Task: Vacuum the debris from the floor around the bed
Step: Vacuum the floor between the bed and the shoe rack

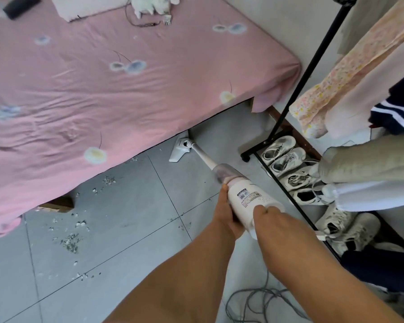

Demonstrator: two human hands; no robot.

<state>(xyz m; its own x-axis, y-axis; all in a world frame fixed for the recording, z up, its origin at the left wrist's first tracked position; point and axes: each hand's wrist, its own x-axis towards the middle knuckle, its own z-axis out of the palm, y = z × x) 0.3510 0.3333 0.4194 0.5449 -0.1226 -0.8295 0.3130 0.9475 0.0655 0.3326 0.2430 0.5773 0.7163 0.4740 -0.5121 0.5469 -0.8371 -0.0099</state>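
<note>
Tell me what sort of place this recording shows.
Most likely a home bedroom: a bed with a pink sheet, a clothes rack hung with garments, and sneakers lined up beneath it.

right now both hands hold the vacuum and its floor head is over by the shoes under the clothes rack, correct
Not quite. The left hand and right hand do hold the vacuum, but its floor head sits at the edge of the bed, apart from the shoes. The head view shows it.

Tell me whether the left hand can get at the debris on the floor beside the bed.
Probably yes: bare tile lies between the left hand and the debris, nothing blocking, though it would have to let go of the vacuum first.
</note>
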